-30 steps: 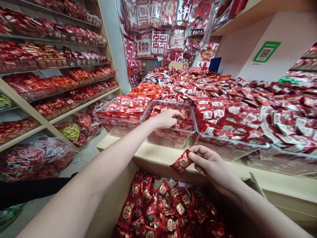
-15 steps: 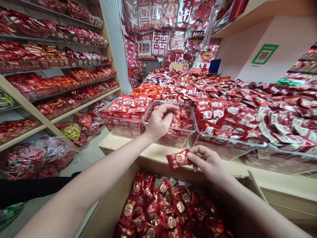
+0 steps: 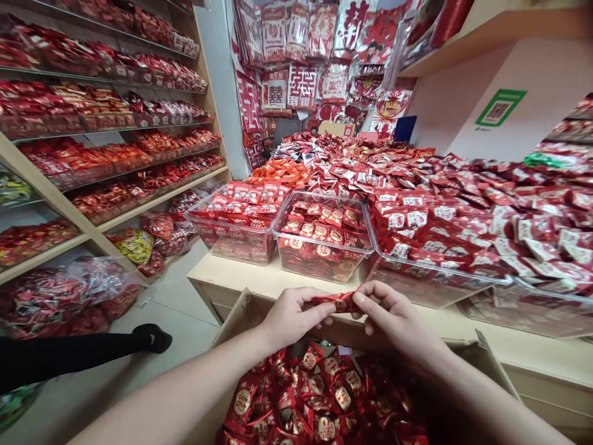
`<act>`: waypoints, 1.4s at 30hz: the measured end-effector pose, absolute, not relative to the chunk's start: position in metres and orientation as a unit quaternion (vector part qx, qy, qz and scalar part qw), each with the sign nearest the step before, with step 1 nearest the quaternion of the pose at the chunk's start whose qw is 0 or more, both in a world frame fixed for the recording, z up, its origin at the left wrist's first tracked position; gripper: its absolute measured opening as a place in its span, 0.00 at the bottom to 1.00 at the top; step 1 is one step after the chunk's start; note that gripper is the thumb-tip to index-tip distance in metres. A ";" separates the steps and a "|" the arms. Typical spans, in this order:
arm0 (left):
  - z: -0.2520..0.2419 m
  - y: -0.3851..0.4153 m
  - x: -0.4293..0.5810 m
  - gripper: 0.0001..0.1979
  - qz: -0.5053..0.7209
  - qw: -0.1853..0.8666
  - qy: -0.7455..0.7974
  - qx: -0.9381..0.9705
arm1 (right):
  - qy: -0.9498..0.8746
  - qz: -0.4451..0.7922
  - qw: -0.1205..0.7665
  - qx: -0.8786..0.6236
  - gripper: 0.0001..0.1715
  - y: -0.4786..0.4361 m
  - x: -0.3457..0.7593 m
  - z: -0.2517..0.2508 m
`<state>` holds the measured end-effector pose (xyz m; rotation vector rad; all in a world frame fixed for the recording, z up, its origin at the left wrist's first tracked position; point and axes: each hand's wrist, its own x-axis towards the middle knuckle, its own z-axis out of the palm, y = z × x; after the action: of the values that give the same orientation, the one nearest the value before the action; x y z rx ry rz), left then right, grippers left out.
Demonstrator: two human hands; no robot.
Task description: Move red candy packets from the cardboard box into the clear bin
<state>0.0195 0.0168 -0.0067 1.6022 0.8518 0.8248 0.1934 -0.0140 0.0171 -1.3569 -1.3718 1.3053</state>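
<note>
Between both hands is a small red wrapped candy packet, held level above a cardboard box. My left hand pinches its left end, and my right hand grips the right end between thumb and fingers. Below, the cardboard box holds a loose heap of red packets with gold round marks. Just beyond my hands stands a clear plastic bin, with similar red and gold packets set in rows inside it.
Another clear bin is at the left and a larger one at the right, both with red packets. Shelves of packets line the left wall. Someone's black-clad leg reaches over the floor at lower left.
My left hand has come back from above the middle bin and taken hold of the packet's left end. My right hand keeps its grip, with the packet turned edge-on.
</note>
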 end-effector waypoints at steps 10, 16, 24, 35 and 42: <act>-0.008 0.003 0.013 0.21 0.396 0.560 0.257 0.681 | -0.469 0.573 0.444 -0.505 0.17 -0.014 0.190 0.010; -0.013 0.006 0.023 0.21 0.388 0.666 0.340 0.539 | -0.477 0.575 0.450 -0.489 0.21 -0.015 0.188 0.007; -0.005 0.008 0.021 0.23 0.415 0.671 0.357 0.499 | -0.468 0.591 0.448 -0.481 0.16 -0.012 0.186 0.010; -0.008 0.008 0.018 0.18 0.375 0.599 0.366 0.606 | -0.533 0.607 0.388 -0.444 0.19 -0.016 0.186 0.002; -0.008 0.010 0.015 0.17 0.365 0.607 0.357 0.609 | -0.587 0.545 0.358 -0.479 0.14 -0.014 0.194 0.000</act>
<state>0.0147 0.0097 -0.0082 1.4088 0.8250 0.8432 0.1943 -0.0142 -0.0002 -1.2356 -1.5156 1.4062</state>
